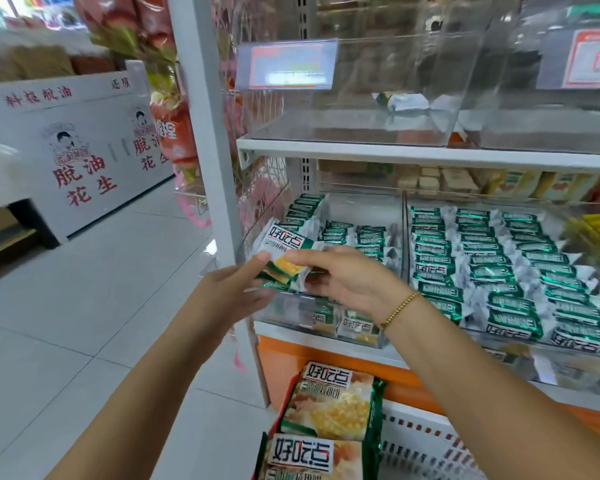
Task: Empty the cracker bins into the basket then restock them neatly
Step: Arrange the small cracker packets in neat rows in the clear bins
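Both hands grip one small stack of cracker packets (284,254): my left hand (232,289) pinches its near end and my right hand (354,278) clasps the other, just over the front of the half-filled left bin (368,209). This looks like restocking, so I'd square the stack's edges, then seat it tight against the rows already standing, labels matching the full right bin (499,265) alongside. More packets wait in the basket (423,441) below, with near-empty clear bins on the shelf (395,154) above, a pale tiled floor (118,306), and a white chest (84,150) with red lettering across the aisle.
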A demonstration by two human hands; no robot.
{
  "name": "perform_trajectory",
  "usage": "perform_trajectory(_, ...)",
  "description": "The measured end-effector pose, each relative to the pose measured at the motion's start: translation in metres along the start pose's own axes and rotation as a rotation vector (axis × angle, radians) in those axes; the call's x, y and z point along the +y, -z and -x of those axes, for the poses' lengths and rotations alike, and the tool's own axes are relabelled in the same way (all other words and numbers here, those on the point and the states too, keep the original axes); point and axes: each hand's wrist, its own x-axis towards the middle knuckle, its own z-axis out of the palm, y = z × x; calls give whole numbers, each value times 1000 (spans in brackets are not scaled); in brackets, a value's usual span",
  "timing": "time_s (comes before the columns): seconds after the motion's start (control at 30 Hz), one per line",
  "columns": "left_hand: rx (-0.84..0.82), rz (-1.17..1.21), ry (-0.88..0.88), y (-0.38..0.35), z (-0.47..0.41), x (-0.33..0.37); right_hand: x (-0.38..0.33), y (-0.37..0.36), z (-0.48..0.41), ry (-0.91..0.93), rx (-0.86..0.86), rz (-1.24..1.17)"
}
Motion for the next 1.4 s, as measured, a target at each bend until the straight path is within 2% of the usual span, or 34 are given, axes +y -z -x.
perform_trajectory(0.07, 105, -209, -29, 9, -9, -4, -1, 1, -16, -55, 38, -8)
perform_trajectory(0.2, 154, -411, 4, 15, -21, -14, 7, -4, -40, -153, 2, -4)
perform_trajectory(0.27, 201, -555, -19, 17, -25, -17, 12, -7, -48, -158, -7, 2)
perform_trajectory(0.37, 230, -616, -38, 21, -29, -21, 15, -8, -55, -110, 42, 82)
perform_trajectory(0.43, 256, -653, -65, 22, -30, -21, 15, -8, -59, -15, 112, 264)
perform_trajectory(0.57, 313, -721, -201, 18, -30, -22, 19, -10, -55, 250, 181, 783)
perform_trajectory(0.7, 242, -837, -299, 11, -30, -27, 32, -11, -52, 382, 221, 1042)
perform_trajectory(0.77, 205, -905, -304, 7, -30, -29, 34, -8, -53, 375, 231, 1036)
perform_trajectory(0.9, 206, -993, -343, 2, -30, -30, 32, -4, -50, 378, 145, 891)
perform_trajectory(1.07, 299, -1001, -442, -5, -26, -29, 31, -9, -56, 447, 109, 1056)
perform_trajectory(1.17, 198, -1086, -515, -13, -28, -38, 25, -11, -59, 425, 34, 1085)
perform_trajectory(1.27, 63, -1177, -486, -18, -32, -50, 11, 0, -57, 371, -46, 1045)
perform_trajectory(1.4, 8, -1258, -441, -17, -36, -55, 4, 12, -63, 399, 112, 883)
